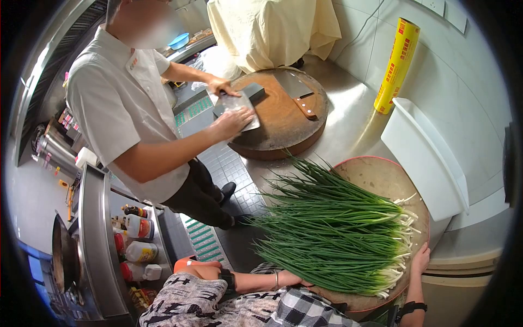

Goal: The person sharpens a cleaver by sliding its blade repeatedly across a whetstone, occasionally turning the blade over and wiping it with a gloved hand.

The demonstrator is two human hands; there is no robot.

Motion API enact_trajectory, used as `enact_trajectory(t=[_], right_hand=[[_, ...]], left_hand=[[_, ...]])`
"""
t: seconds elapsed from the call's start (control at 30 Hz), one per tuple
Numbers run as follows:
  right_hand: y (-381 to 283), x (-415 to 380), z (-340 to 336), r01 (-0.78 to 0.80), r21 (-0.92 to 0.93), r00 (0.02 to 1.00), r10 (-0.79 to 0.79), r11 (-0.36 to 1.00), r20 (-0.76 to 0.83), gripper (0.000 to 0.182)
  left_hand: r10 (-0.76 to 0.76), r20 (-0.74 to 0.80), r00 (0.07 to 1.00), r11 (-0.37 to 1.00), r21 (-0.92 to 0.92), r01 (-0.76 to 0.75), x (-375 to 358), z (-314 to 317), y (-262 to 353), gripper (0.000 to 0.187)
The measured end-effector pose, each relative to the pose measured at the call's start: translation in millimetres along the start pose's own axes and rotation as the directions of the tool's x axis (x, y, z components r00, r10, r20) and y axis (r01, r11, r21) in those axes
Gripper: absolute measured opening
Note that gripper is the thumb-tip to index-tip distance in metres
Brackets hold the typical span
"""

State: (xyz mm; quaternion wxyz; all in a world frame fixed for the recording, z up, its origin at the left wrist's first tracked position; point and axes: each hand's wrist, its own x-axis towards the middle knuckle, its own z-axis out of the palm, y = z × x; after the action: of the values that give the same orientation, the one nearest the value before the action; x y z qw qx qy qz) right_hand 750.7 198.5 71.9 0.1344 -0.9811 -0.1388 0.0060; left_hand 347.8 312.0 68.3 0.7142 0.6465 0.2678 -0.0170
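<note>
Green scallions (332,229) lie in a thick layer across a round board (376,174) with a red rim, their white root ends to the right. My right hand (420,258) holds the board's rim at the lower right. At the lower edge is my left hand (291,278), its fingers hidden by the scallions and the board's edge. Across from me, a co-worker (125,103) has both hands on a cleaver blade (242,103) over a dark whetstone (254,92).
The whetstone and another cleaver (298,94) rest on a thick round chopping block (280,117). A white plastic bin (422,158) and an upright yellow roll (397,65) stand by the wall. Bottles (140,226) fill a shelf at the left, near a wok (62,253).
</note>
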Motion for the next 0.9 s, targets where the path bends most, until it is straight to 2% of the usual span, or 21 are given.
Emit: enact_trajectory(t=[0.13,0.23,0.33,0.43,0.53,0.73,0.83,0.9], right_hand=[[1.8,1.5,1.6,-0.001,0.0,1.0,0.001,1.0,0.0,0.048],[1.2,1.0,1.4,-0.009,-0.005,1.0,0.009,1.0,0.002,0.048],[-0.3,0.5,-0.2,-0.017,-0.011,1.0,0.018,1.0,0.013,0.048],[1.1,1.1,0.7,-0.013,-0.015,1.0,0.013,1.0,0.009,0.048],[1.6,1.5,1.0,-0.016,-0.018,1.0,0.017,1.0,0.011,0.048],[0.8,1.3,0.0,-0.018,-0.025,1.0,0.019,1.0,0.018,0.048],[1.2,1.7,0.2,-0.018,-0.022,1.0,0.018,1.0,0.016,0.048],[1.0,1.5,-0.1,-0.019,-0.022,1.0,0.019,1.0,0.017,0.048]], left_hand=[[-0.045,0.017,0.999,0.993,-0.107,0.046,4.9,2.2,-12.4,0.042],[-0.086,0.028,0.996,0.994,-0.063,0.088,7.3,2.2,-17.1,0.041],[-0.11,0.017,0.994,0.989,-0.099,0.111,6.6,2.9,-14.4,0.04],[-0.097,0.019,0.995,0.987,-0.126,0.098,7.8,4.4,-19.1,0.042],[-0.05,0.005,0.999,0.999,-0.014,0.05,1.9,0.1,-0.9,0.043],[-0.094,-0.002,0.996,0.98,-0.174,0.093,-1.2,0.8,7.3,0.043],[-0.068,-0.092,0.993,0.963,-0.268,0.041,0.7,4.6,2.1,0.034],[-0.012,-0.097,0.995,0.983,-0.184,-0.006,1.4,5.4,-2.4,0.034]])
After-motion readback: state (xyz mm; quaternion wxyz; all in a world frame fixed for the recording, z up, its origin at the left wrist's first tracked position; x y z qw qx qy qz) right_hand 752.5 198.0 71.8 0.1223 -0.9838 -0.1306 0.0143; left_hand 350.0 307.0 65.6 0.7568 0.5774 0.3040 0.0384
